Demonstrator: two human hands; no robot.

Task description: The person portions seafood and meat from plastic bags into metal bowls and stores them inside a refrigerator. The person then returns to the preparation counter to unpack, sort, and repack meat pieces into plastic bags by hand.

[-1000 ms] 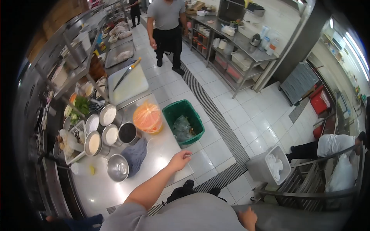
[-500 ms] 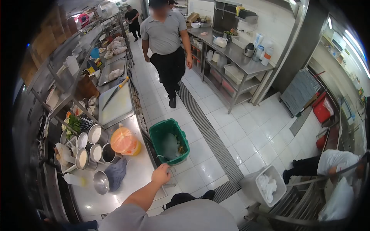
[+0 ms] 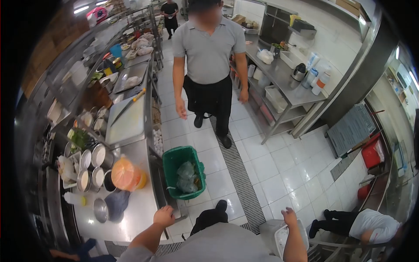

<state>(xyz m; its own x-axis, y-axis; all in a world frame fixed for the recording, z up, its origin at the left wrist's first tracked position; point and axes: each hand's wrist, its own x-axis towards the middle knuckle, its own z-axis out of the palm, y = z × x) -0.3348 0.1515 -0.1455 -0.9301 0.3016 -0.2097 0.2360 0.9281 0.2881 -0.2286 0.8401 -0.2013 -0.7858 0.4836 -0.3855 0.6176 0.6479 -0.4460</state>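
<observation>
My left hand [image 3: 164, 216] is over the front corner of the steel worktable [image 3: 144, 205], its fingers loosely curled and nothing visible in them. Just ahead of it on the floor stands a green bin [image 3: 168, 168], with a crumpled clear plastic bag [image 3: 187, 177] inside. My right hand [image 3: 289, 217] is raised over a light grey bin [image 3: 269, 231]; its fingers are apart and it holds nothing. My right forearm partly covers that bin.
An orange-covered tub [image 3: 126, 174], metal pots [image 3: 98, 155] and a knife [image 3: 126, 107] on a white cutting board [image 3: 131, 124] line the worktable. A person in grey [image 3: 209, 52] stands ahead by the floor drain [image 3: 240, 187]. Another person [image 3: 373, 226] bends at right.
My left hand has drawn back from the green bin to the table corner. My right hand has come into view. The person in grey has walked closer, and my body has moved forward.
</observation>
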